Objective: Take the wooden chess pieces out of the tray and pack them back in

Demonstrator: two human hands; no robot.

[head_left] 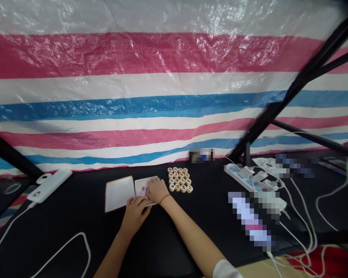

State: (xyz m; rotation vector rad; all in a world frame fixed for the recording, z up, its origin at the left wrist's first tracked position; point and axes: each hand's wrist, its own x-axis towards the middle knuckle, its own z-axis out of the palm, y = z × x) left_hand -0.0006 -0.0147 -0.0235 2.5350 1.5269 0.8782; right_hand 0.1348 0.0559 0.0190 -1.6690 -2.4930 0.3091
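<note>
A shallow box (139,183) lies on the black surface, its white inside showing a pale sheet with red marks (143,189). To its left is the box lid (120,194), white inside with a reddish-brown edge. My left hand (137,209) is closed on the box's near edge, fingers bent over the rim. My right hand (157,190), with a red string at the wrist, reaches into the box's right side. Its fingers are curled down and their tips are hidden. Right of the box, Chinese chess pieces (180,180) stand in neat rows, the far ones red-marked, the near ones dark-marked.
A white device (50,186) with a cable lies at the left. On the right are a power strip (240,175) with plugs, tangled white cables (306,227) and blurred items. Black metal bars (266,119) slant at both sides before a striped plastic sheet (150,54).
</note>
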